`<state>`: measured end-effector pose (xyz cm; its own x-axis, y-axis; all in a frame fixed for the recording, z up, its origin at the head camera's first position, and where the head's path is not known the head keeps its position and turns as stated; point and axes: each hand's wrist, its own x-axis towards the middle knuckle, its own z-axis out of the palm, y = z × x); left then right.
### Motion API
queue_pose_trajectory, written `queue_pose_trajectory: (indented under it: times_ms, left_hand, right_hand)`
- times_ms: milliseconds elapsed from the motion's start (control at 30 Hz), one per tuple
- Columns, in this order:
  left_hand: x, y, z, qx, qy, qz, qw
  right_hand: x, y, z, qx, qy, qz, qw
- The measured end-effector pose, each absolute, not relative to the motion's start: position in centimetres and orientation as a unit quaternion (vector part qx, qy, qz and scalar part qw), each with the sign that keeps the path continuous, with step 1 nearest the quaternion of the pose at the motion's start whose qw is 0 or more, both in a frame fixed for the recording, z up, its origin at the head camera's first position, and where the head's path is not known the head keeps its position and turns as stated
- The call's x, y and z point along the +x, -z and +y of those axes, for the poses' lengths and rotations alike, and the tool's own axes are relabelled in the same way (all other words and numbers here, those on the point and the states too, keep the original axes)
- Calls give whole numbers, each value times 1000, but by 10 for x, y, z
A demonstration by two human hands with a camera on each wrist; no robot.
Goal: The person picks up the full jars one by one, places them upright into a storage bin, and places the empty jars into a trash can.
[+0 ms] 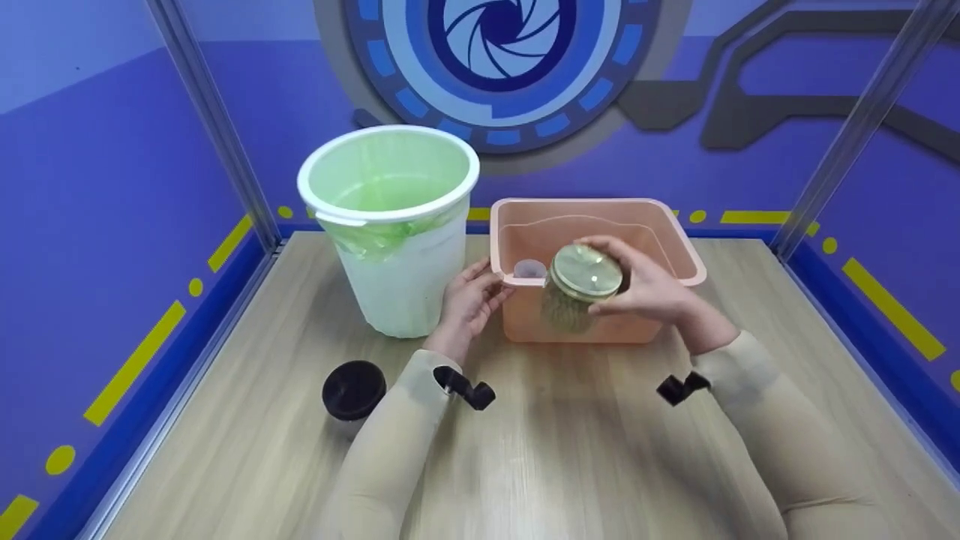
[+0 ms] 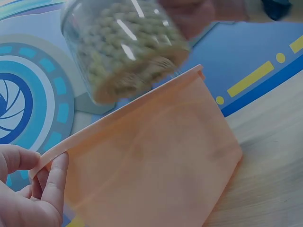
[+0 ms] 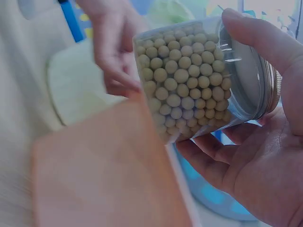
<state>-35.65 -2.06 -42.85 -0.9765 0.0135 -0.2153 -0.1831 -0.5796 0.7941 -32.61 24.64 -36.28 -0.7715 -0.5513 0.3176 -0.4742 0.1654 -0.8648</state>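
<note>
My right hand (image 1: 651, 289) grips a clear jar (image 1: 570, 306) with a gold-coloured screw lid. Small round beige balls (image 3: 184, 80) fill most of the jar, and it is tilted in front of the near wall of a pink plastic basin (image 1: 592, 204). In the right wrist view the thumb lies along the jar's upper side, with fingers curled below. At the basin's near left corner, my left hand (image 1: 471, 301) pinches the rim (image 2: 61, 147) between thumb and fingers. A clear round object (image 1: 529, 268) shows inside the basin, partly hidden by the near rim.
Left of the basin stands a white bin (image 1: 405, 281) lined with a green bag (image 1: 382, 236). A jar with a black lid (image 1: 354, 390) stands on the wooden table (image 1: 247, 420) beside my left forearm. Blue panels (image 1: 885, 247) enclose the table on three sides.
</note>
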Motion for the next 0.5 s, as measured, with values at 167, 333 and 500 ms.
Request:
queue_pose_trajectory:
  times_ms: [167,333,500]
  left_hand:
    - [-357,429,-20,-97,-882,458,54]
    - [-357,430,-20,-85,-886,452,53]
    - [-357,430,-20,-85,-887,451,53]
  right_hand:
    - [-343,339,259,-278,536,797,-3]
    - [-362,331,272,-222,544,809,-12]
    - [-385,339,285,-171,545,820,-14]
